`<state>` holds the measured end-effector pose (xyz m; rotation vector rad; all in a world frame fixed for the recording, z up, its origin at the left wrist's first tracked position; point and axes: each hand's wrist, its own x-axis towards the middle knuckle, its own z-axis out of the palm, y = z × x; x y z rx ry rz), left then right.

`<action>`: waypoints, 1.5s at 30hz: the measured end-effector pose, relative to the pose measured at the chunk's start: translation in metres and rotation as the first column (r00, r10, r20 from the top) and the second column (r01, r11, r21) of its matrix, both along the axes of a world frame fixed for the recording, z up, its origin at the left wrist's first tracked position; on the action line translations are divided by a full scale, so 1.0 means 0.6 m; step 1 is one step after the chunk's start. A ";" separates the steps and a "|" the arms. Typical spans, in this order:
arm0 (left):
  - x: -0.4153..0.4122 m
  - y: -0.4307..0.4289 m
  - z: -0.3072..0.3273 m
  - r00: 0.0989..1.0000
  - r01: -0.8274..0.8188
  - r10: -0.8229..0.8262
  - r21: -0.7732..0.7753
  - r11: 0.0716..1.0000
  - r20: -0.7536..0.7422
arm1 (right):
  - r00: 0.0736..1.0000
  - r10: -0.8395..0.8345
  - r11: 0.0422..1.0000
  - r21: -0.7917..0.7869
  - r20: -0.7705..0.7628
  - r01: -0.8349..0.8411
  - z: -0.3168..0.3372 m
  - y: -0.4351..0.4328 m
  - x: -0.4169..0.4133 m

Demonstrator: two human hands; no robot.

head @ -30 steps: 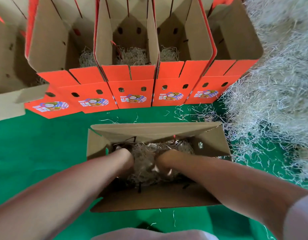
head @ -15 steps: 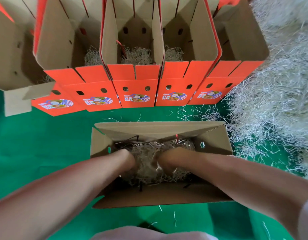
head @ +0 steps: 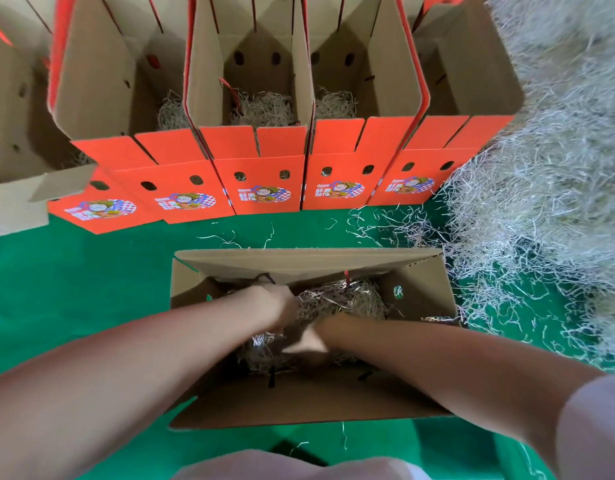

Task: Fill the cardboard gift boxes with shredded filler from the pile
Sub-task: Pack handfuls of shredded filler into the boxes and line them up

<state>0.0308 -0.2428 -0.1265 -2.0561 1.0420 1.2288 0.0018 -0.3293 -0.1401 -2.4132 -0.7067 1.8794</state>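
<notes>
An open brown cardboard gift box (head: 309, 263) stands on the green mat right in front of me, with pale shredded filler (head: 356, 299) at its bottom. Both my hands reach down into it. My left hand (head: 282, 301) is sunk into the filler near the far left, its fingers hidden among the shreds. My right hand (head: 311, 341) lies lower and nearer to me, blurred, its fingers stretched flat across the filler toward the left. The big pile of shredded filler (head: 548, 188) fills the right side of the view.
A row of orange gift boxes (head: 264, 183) with raised flaps stands behind, three of them showing filler inside. A plain brown box (head: 18, 133) sits at far left. Loose shreds (head: 385, 226) litter the green mat (head: 74, 289) between the row and the pile.
My left hand has moved toward the box's far wall, and my right hand has pulled back toward me and swept left. The filler now lies more to the right side.
</notes>
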 end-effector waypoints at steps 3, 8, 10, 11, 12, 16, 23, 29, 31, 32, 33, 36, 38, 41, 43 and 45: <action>0.006 -0.022 -0.014 0.981 -0.179 0.177 -0.022 0.984 -0.081 | 0.990 0.123 0.979 0.154 0.066 -0.132 0.020 -0.006 0.014; 0.014 0.017 -0.032 0.988 -0.155 0.155 -0.013 0.988 -0.029 | 0.973 0.158 0.984 0.057 0.167 -0.169 0.036 -0.070 0.060; -0.002 0.009 -0.042 1.000 -0.013 0.013 -0.074 0.997 0.001 | 0.967 0.128 0.992 -0.023 0.222 -0.126 0.029 -0.084 0.067; -0.009 0.000 -0.045 0.999 0.043 -0.044 -0.147 0.988 -0.005 | 0.957 0.155 0.988 -0.057 0.244 -0.146 0.023 -0.086 0.066; -0.011 -0.007 -0.054 0.999 0.044 -0.042 -0.183 0.982 0.013 | 0.947 0.216 0.976 -0.091 0.238 -0.200 0.016 -0.085 0.063; -0.010 0.007 -0.067 0.974 0.103 -0.100 0.004 0.995 -0.203 | 0.889 0.452 0.859 -0.231 -0.076 -0.456 -0.035 -0.085 0.025; 0.006 0.063 -0.051 0.982 0.083 -0.070 0.068 0.994 -0.178 | 0.958 0.276 0.961 -0.022 0.074 -0.276 -0.012 -0.098 0.027; -0.015 0.013 -0.044 0.986 0.069 -0.034 -0.216 0.974 0.161 | 0.729 0.300 0.930 -0.020 0.615 -0.366 0.025 -0.047 0.009; -0.025 0.017 -0.044 0.978 0.109 -0.090 -0.093 0.990 0.187 | 0.756 0.280 0.934 0.014 0.592 -0.356 0.030 -0.032 0.003; -0.028 0.019 -0.045 0.974 0.138 -0.132 -0.020 0.990 0.187 | 0.778 0.287 0.933 0.020 0.559 -0.359 0.029 -0.026 0.002; -0.030 0.023 -0.046 0.975 0.138 -0.142 0.031 0.990 0.173 | 0.797 0.303 0.929 0.025 0.523 -0.369 0.025 -0.019 0.001; -0.033 0.034 -0.060 0.998 0.014 -0.008 0.101 0.995 -0.067 | 0.867 0.323 0.932 0.029 0.379 -0.360 -0.002 -0.003 0.010; -0.036 0.043 -0.066 0.973 -0.067 0.103 0.171 0.983 -0.207 | 0.844 0.436 0.897 -0.077 0.311 -0.435 -0.016 0.006 0.018; -0.037 0.057 -0.074 0.961 -0.149 0.189 0.201 0.968 -0.200 | 0.812 0.519 0.853 -0.227 0.267 -0.471 -0.039 0.013 0.020; -0.035 0.056 -0.076 0.957 -0.119 0.177 0.247 0.962 -0.229 | 0.820 0.514 0.851 -0.274 0.253 -0.449 -0.049 0.013 0.018; -0.038 0.046 -0.075 0.954 -0.069 0.147 0.285 0.956 -0.262 | 0.838 0.492 0.859 -0.291 0.237 -0.422 -0.059 0.007 0.017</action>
